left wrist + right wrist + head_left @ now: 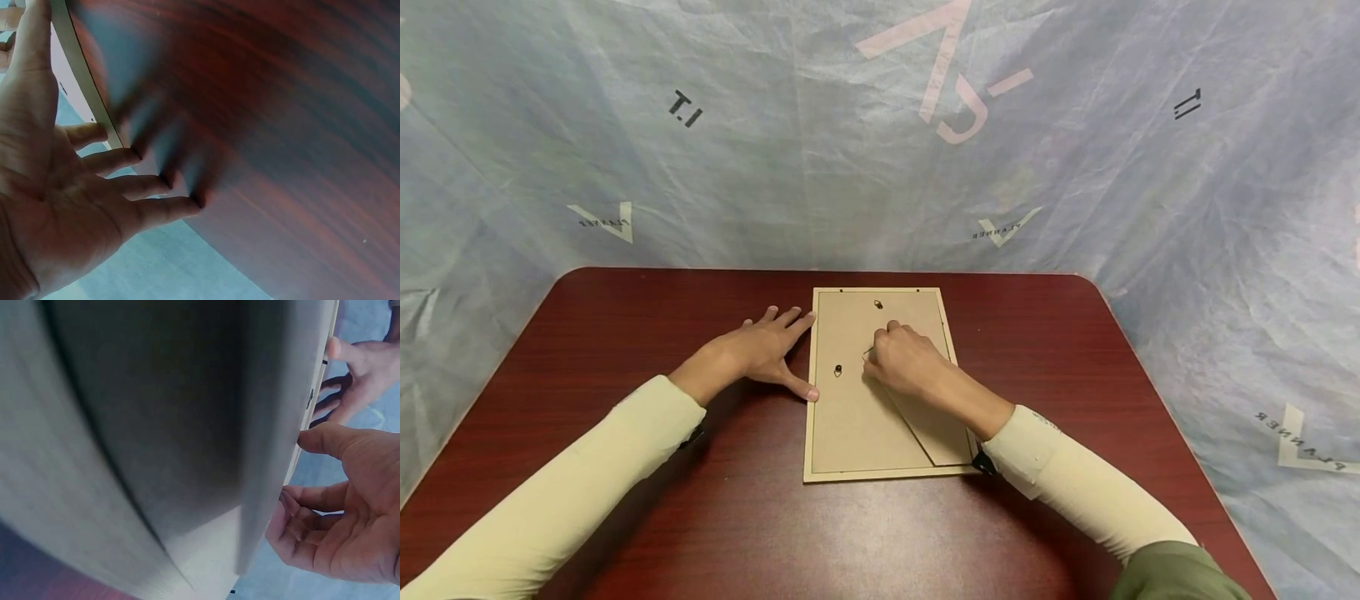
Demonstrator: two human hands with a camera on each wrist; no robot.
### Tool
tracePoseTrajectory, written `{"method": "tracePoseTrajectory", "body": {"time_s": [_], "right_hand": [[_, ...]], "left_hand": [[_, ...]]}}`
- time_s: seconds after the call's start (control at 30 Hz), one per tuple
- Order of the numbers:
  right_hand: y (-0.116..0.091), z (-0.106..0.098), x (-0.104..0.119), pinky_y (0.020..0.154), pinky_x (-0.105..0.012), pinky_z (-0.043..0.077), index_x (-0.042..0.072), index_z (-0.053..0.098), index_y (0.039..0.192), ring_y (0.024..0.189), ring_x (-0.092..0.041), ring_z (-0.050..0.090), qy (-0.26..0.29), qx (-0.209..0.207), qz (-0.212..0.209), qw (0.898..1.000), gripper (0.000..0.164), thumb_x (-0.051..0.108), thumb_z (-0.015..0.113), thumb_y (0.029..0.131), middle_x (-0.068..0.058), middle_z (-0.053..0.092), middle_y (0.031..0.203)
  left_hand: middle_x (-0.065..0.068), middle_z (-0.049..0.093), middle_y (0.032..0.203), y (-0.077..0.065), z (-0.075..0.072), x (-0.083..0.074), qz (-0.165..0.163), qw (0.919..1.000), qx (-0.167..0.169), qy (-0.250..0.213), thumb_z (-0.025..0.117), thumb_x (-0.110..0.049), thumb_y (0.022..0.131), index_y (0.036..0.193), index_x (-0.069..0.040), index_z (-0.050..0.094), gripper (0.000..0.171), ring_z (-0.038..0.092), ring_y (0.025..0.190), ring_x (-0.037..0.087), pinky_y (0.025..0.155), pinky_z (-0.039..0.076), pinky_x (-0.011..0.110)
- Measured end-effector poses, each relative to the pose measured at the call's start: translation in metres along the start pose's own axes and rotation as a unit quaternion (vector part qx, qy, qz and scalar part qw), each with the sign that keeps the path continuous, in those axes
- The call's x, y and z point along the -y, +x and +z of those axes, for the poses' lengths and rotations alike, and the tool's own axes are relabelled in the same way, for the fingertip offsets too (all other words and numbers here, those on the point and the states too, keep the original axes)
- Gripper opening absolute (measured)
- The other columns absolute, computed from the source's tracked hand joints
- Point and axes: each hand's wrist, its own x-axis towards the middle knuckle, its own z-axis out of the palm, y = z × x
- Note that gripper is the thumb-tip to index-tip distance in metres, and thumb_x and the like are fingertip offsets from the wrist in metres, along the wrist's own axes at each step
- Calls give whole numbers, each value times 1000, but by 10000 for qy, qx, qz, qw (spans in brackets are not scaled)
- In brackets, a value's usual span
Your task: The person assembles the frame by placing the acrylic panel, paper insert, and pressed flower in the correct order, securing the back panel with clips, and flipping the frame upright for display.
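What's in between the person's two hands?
A strip of the tan board, with a small dark ring fitting on it, lies between the left hand and the right hand. The head view shows that.

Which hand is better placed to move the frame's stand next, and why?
The right hand, probably: its curled fingers are at the upper end of the stand. The left hand is spread at the left edge of the frame.

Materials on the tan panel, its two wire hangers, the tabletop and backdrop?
Tan panel: probably matte fibreboard; even colour, no obvious grain.
Wire hangers: likely metal; thin, dark loops.
Tabletop: wood or wood-look laminate, semi-gloss; red-brown streaks, soft glare.
Backdrop: fabric or plastic sheet, slight sheen; creases.
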Motion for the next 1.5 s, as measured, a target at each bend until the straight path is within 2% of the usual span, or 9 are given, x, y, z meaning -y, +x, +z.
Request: {"method": "tracePoseTrajectory", "body": {"time_s": [0.2, 0.3, 0.57, 0.7, 0.83, 1.0, 1.23, 1.4, 1.5], "right_hand": [[37, 52, -41, 74, -52, 67, 2, 73, 113, 100, -33, 73, -142, -8, -201, 9997, 40, 41, 68, 107, -16, 70, 111], [46, 61, -51, 80, -52, 68, 4, 73, 119, 102, -30, 73, -135, 122, -166, 9997, 46, 48, 69, 107, -16, 71, 117], [-4, -16, -17, 94, -46, 60, 3, 74, 127, 105, -25, 67, 569, 731, -54, 9957, 50, 47, 81, 105, -16, 70, 128], [-27, -33, -23, 94, -43, 58, 9, 67, 145, 107, -22, 64, 624, 1073, 26, 9923, 70, 50, 93, 94, -9, 68, 125], [-43, -37, -36, 92, -44, 59, 14, 58, 156, 102, -19, 65, 564, 1446, 82, 9879, 91, 48, 102, 83, -6, 68, 118], [-52, -29, -44, 87, -43, 58, 18, 54, 161, 96, -18, 64, 596, 1430, 87, 9879, 98, 44, 103, 81, -5, 65, 115], [-52, -21, -41, 94, -56, 61, 18, 56, 159, 101, -21, 68, 391, 1244, 121, 9914, 94, 43, 103, 81, -6, 66, 117], [-46, -27, -43, 92, -53, 61, 17, 59, 158, 100, -19, 67, 373, 1439, 36, 9889, 94, 47, 102, 81, -3, 68, 114], [-33, -36, -53, 99, -53, 62, 15, 64, 154, 110, -24, 71, 518, 1429, 83, 9883, 87, 51, 100, 83, -6, 73, 123]], "left_hand": [[31, 18, 186, 1, -2, -3, 39, 10000, -75, 13, 89, -83, 77, 182, -10, 15, 148, 17, 170, 64, 128, 29, 85], [32, 20, 185, 2, -4, -5, 44, 9999, -95, 1, 91, -82, 76, 182, -10, 16, 149, 18, 169, 65, 126, 30, 86], [32, 18, 186, 4, -6, -5, 29, 9999, 68, 85, 89, -83, 77, 183, -19, 16, 144, 17, 169, 66, 126, 30, 87], [32, 19, 185, 5, -8, -6, 42, 9999, 88, 80, 90, -84, 76, 183, -20, 18, 144, 18, 169, 66, 124, 31, 88], [32, 20, 185, 7, -8, -6, 55, 9999, 98, 80, 91, -84, 75, 183, -20, 18, 145, 18, 169, 66, 124, 32, 88], [32, 20, 185, 7, -9, -7, 28, 9999, 130, 74, 91, -83, 75, 183, -21, 18, 145, 19, 168, 67, 123, 33, 88], [32, 21, 184, 7, -11, -8, 40, 9998, 149, 98, 92, -83, 74, 183, -19, 19, 145, 20, 168, 67, 123, 38, 85], [32, 24, 183, 9, -11, -8, 22, 9998, 157, 147, 92, -83, 73, 183, -18, 21, 146, 23, 167, 68, 123, 42, 80], [33, 25, 182, 11, -11, -9, 19, 9997, 186, 170, 93, -82, 73, 182, -17, 21, 146, 24, 166, 68, 124, 42, 79]]}}
